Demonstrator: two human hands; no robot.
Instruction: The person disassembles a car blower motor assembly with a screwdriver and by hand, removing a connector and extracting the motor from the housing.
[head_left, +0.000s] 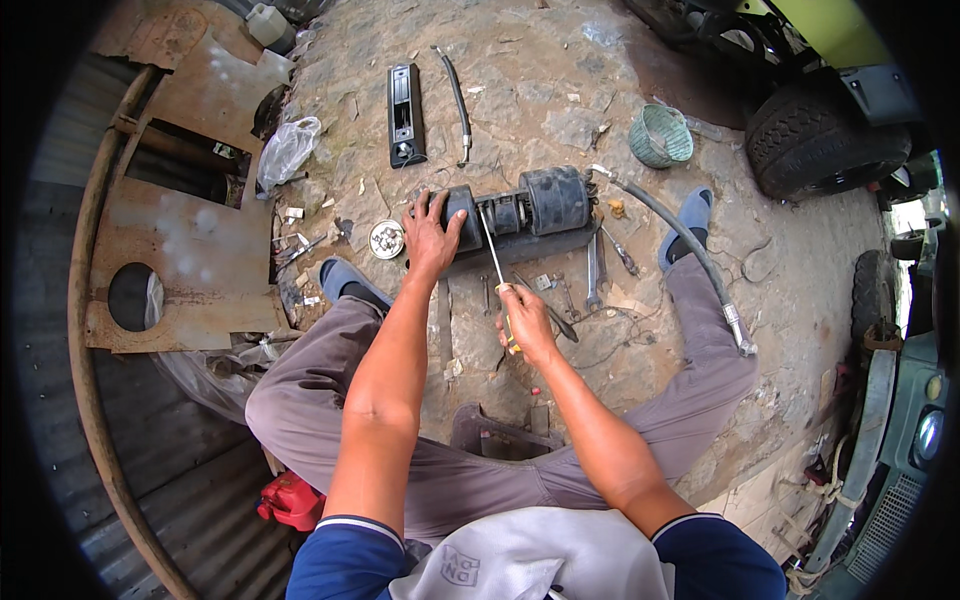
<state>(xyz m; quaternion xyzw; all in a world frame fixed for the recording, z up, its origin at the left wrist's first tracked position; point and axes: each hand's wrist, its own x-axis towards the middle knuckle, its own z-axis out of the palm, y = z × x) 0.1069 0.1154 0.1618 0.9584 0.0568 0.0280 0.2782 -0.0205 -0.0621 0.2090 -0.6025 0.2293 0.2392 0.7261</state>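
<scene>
A black blower unit [503, 214] with two round drum housings lies across the ground in front of me. My left hand [433, 235] grips its left drum [459, 204], fingers and thumb spread over the curved top. My right hand [525, 324] is closed round the yellow and black handle of a screwdriver [498, 262]. The screwdriver's shaft points away from me, and its tip meets the middle section between the drums. The exact spot at the tip is too small to make out. A round tin [386, 239] of small parts stands just left of my left hand.
Right of the unit lie a wrench [594, 270] and a hose [672, 218] with metal fittings. Beyond are a long black housing [405, 115], a shorter hose [455, 100] and a green basket [661, 136]. Rusty sheet metal [190, 250] stands at left, vehicle tyres [826, 135] at right.
</scene>
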